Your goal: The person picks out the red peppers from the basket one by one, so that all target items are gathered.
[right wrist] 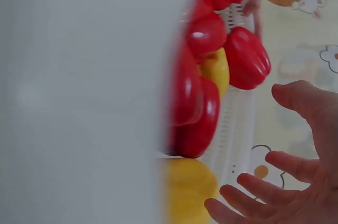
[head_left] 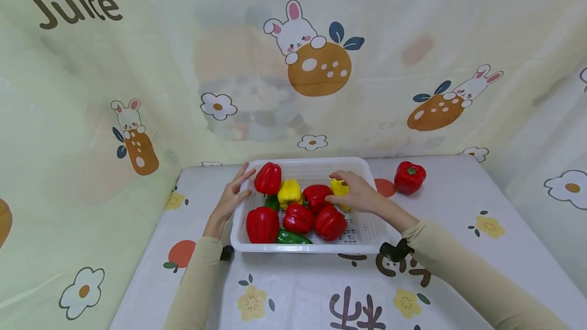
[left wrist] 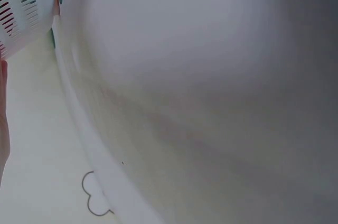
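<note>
A white perforated plastic basket (head_left: 312, 249) holds several red bell peppers (head_left: 262, 225), a yellow bell pepper (head_left: 290, 193) and green peppers (head_left: 293, 238). My left hand (head_left: 228, 200) rests against the basket's left rim, fingers extended; in the left wrist view only a sliver of it shows beside the basket wall (left wrist: 26, 18). Over the basket's right side, my right hand (head_left: 355, 193) hovers above another yellow pepper (head_left: 338, 187), partly hiding it. In the right wrist view its fingers are spread, with nothing between them, near a yellow pepper (right wrist: 190, 192).
One red bell pepper (head_left: 409, 177) stands outside the basket, on the patterned tablecloth (head_left: 449, 258) to the right. Behind the table hangs a printed cloth backdrop (head_left: 385, 116), with similar cloth at both sides.
</note>
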Demonstrator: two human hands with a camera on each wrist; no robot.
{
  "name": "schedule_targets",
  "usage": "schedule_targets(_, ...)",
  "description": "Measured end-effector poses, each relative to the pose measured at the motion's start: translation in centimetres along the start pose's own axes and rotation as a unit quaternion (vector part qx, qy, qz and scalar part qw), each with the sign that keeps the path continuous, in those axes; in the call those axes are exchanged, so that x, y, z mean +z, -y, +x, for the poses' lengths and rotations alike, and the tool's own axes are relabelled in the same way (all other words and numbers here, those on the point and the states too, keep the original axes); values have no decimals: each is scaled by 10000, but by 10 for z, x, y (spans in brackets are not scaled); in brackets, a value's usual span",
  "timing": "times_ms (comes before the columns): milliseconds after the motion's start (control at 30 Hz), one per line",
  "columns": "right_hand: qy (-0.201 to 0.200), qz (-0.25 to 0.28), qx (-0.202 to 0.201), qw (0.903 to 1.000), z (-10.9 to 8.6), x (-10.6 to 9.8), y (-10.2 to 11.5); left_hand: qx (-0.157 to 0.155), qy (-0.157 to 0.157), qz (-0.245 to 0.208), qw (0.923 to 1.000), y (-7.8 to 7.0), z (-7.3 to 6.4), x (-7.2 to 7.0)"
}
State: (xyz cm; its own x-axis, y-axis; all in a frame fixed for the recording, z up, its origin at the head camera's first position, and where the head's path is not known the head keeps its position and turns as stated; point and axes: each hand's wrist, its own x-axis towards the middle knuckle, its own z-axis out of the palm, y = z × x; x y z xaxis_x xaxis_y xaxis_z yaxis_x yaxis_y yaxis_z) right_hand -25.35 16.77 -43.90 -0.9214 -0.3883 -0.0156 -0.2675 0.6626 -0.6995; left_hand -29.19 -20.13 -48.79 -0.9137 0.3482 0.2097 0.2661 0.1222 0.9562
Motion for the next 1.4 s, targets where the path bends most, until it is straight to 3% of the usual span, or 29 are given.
schedule_targets(633, -9, 125, 321, 9994, -12, 29, -5, 20, -22, 47, 10000, 1, 0, 0)
schedule_targets(933, -137, -49, 950, 9954, -17, 45, -4, -37, -22, 81, 10000, 3, -1, 0)
schedule_targets(1167, 41, -130, 1380, 9903, -17, 50, -6, 72, -9, 55, 10000, 3, 0, 0)
schedule_targets(1400, 144, -187, 1559, 9875, -16, 55, -8, 100, 14, 5, 9999, 2, 0, 0)
